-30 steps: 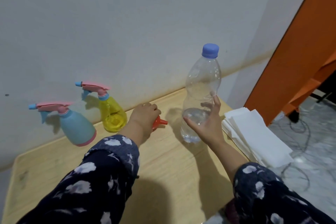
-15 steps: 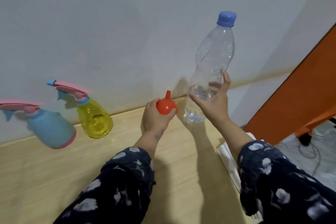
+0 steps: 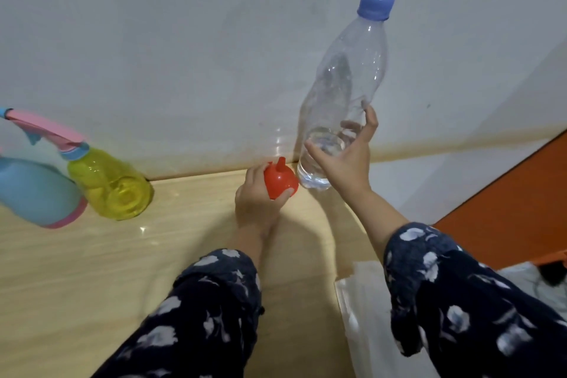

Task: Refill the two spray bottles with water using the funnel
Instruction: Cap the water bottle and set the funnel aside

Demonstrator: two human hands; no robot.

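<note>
My left hand (image 3: 256,204) grips a red funnel (image 3: 280,178), spout pointing up, held above the wooden table (image 3: 92,270) near the wall. My right hand (image 3: 346,159) holds a clear plastic water bottle (image 3: 343,92) with a blue cap by its lower part; a little water sits at the bottom and the bottle leans right. A yellow spray bottle (image 3: 112,187) with a pink trigger head stands at the left against the wall. A blue spray bottle (image 3: 33,190) stands just left of it, partly cut off by the frame edge.
A grey wall (image 3: 184,40) rises right behind the table. A stack of white paper towels (image 3: 356,301) lies at the table's right edge, partly under my right sleeve. An orange panel (image 3: 521,193) stands on the right beyond the table.
Both hands lifted their objects off the table: the funnel rose and turned spout up, the water bottle rose and tilted. The view swung right, so the spray bottles shifted left.
</note>
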